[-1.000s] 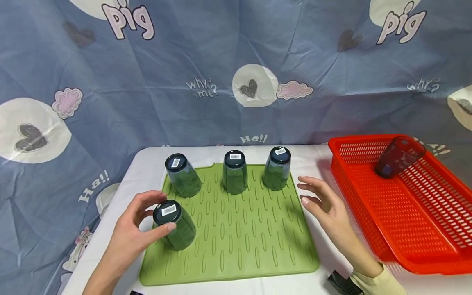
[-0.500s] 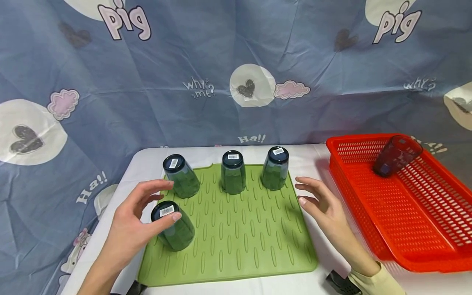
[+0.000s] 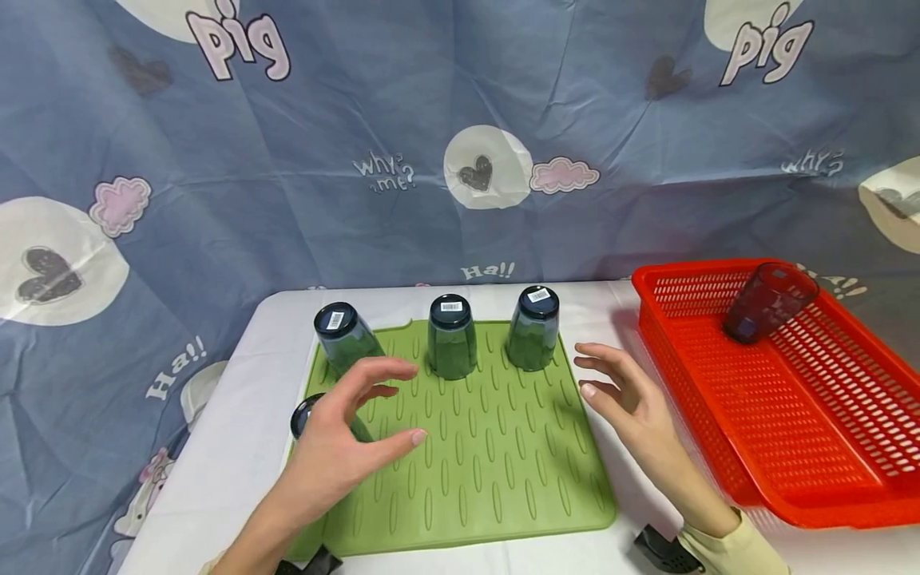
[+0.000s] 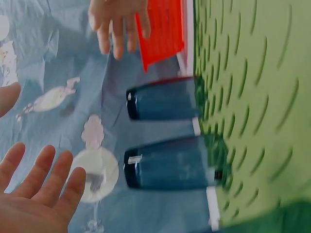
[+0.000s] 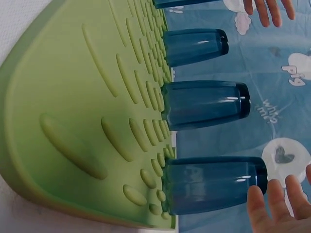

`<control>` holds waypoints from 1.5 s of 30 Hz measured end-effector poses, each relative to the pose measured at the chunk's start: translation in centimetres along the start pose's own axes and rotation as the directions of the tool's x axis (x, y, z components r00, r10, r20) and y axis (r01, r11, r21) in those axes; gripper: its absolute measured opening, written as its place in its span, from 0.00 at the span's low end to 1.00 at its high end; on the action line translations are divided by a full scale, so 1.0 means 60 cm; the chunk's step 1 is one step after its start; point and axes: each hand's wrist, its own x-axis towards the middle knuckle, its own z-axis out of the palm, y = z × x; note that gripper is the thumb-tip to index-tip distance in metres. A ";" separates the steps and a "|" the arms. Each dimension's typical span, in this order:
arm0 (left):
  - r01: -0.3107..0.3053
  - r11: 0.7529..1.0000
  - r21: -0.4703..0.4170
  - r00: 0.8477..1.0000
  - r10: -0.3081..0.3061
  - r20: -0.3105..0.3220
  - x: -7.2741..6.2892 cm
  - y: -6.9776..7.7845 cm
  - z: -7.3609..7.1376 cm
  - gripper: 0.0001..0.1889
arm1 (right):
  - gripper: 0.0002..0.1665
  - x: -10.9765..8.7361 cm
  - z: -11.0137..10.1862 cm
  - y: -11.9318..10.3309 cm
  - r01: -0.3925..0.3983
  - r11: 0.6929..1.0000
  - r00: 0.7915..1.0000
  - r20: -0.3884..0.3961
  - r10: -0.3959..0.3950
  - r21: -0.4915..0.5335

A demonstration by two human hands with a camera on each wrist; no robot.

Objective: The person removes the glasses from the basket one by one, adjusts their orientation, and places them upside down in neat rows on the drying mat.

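Several dark blue-green drinking glasses stand upside down on a green ridged drying mat (image 3: 496,487). Along its back edge are a left glass (image 3: 345,339), a middle glass (image 3: 451,343) and a right glass (image 3: 533,335). The front-left glass (image 3: 305,415) is mostly hidden by my left hand (image 3: 334,451), which hovers above the mat holding nothing, thumb and fingers spread apart. Beside the mat's right edge hangs my right hand (image 3: 632,403), fingers loosely bent, nothing in it. Its fingers (image 5: 291,191) appear near a glass (image 5: 214,187) in the right wrist view without gripping it.
To the right of the mat stands a red perforated plastic basket (image 3: 707,435). One glass (image 3: 765,307) leans tilted in its back corner. A white cloth (image 3: 237,399) covers the table, and a printed blue curtain (image 3: 402,104) hangs behind it.
My left hand has left the front-left glass, rising slightly and moving right over the mat. That glass stays where it was. My right hand has hardly moved.
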 end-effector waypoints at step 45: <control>0.155 0.979 -0.135 0.982 -0.138 0.127 0.004 -0.072 0.071 0.33 | 0.29 -0.002 -0.003 -0.044 0.161 0.987 0.985 0.055 -0.161 -0.002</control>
